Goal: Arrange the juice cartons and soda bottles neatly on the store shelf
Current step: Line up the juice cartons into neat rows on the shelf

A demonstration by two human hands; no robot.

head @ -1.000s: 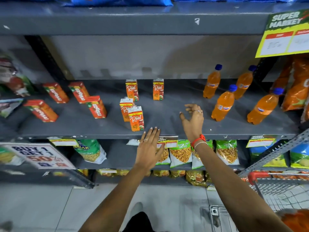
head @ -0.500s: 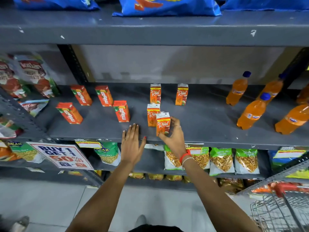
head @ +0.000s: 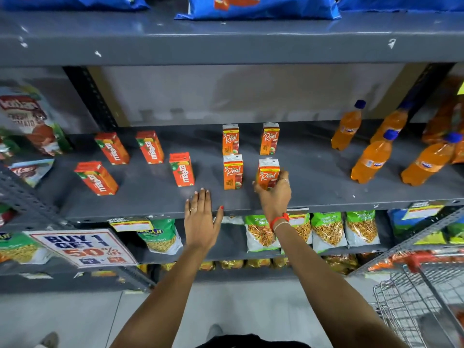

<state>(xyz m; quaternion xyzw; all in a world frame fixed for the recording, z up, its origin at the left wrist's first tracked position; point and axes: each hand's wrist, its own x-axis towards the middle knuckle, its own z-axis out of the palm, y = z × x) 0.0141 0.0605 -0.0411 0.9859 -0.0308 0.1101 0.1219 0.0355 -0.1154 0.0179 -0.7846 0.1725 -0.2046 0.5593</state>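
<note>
On the grey shelf (head: 301,187) stand several orange Real juice cartons. My right hand (head: 275,194) grips the front right Real carton (head: 268,173) from below and the side. Beside it stands another Real carton (head: 233,172), with two more behind, the back left carton (head: 230,139) and the back right carton (head: 269,138). My left hand (head: 200,219) lies flat and open on the shelf's front edge. Several red Maaza cartons (head: 182,169) stand tilted at the left. Orange soda bottles (head: 371,156) with blue caps stand at the right.
Blue snack bags (head: 258,7) lie on the shelf above. Green and white snack packs (head: 326,229) fill the shelf below. A "Buy 1 Get 1" sign (head: 82,247) hangs at lower left. A wire shopping cart (head: 414,305) stands at lower right.
My right hand came in from the right, took hold of the front Real carton and shifted it right, away from its neighbour. My left hand stayed on the shelf edge.
</note>
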